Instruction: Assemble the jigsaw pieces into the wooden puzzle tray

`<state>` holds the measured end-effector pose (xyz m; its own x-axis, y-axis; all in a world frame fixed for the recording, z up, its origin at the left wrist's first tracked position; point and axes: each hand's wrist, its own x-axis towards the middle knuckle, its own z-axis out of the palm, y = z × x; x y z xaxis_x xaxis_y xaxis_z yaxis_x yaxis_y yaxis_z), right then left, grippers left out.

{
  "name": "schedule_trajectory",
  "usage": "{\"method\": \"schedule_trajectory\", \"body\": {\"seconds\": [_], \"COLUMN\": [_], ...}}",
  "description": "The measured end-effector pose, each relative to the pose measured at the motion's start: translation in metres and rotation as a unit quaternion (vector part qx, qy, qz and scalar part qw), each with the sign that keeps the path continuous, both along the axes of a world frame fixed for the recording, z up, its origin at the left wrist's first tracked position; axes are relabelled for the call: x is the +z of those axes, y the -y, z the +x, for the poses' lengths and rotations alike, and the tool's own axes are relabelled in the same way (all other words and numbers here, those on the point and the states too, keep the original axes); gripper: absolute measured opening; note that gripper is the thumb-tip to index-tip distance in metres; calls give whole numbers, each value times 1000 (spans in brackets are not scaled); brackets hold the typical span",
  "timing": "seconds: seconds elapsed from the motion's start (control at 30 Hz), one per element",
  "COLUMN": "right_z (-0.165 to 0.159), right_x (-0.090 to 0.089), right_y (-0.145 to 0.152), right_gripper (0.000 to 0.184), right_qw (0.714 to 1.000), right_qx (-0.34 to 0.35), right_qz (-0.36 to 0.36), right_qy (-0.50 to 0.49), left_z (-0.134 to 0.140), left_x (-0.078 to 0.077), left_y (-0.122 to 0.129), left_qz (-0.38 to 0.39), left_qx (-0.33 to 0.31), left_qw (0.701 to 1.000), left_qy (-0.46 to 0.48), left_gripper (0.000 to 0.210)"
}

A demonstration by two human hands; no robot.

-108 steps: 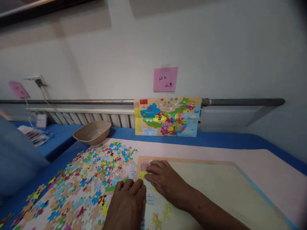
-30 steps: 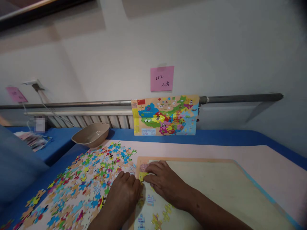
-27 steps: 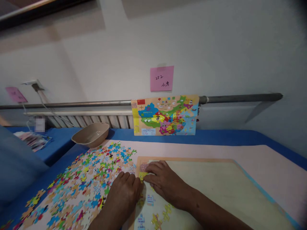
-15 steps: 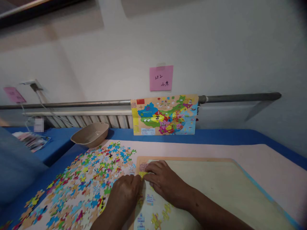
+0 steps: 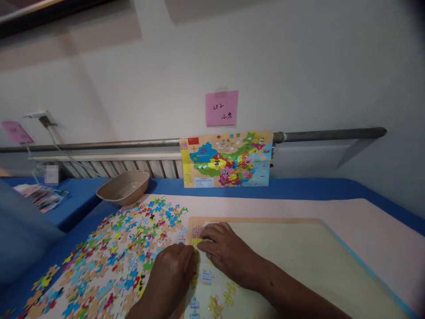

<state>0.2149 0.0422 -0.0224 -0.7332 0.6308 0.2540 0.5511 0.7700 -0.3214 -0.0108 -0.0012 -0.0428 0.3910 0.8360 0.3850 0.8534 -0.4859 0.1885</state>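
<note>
The puzzle pieces (image 5: pixel 112 257) are multicoloured, the board (image 5: pixel 282 261) cream with a peach and light-blue border (image 5: pixel 259 220).

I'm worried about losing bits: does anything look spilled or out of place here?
Yes: at lower left, a few puzzle pieces stray onto the blue tabletop, while most lie on the pink sheet.

This person's left hand (image 5: pixel 172 270) and right hand (image 5: pixel 224 250) are both totally bare, and the right forearm (image 5: pixel 295 296) is too. There's kinda a small roundish spot (image 5: pixel 271 283) just elbow-side of the right wrist (image 5: pixel 254 269).
</note>
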Motion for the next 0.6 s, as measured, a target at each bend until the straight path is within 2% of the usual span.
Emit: {"method": "schedule_trajectory", "body": {"seconds": [0.1,0.2,0.43,0.6], "right_z": [0,-1,-1,-1], "right_x": [0,0,1,2], "right_y": [0,1,1,1], "right_gripper": [25,23,21,20], "right_qw": [1000,1000,1000,1000], "right_qx": [0,-2,-2,-3], "right_qz": [5,11,12,10], "right_qy": [0,2,-2,-1], "left_z": [-2,-4,6,10], "left_x": [8,17,35,40], "left_y": [0,1,1,-3], "left_qz": [-30,-74,-171,-203], "left_qx": [1,32,104,118], "left_qw": [999,995,980,972], "left_qy": [26,53,18,24], "left_gripper": [28,25,10,10]}}
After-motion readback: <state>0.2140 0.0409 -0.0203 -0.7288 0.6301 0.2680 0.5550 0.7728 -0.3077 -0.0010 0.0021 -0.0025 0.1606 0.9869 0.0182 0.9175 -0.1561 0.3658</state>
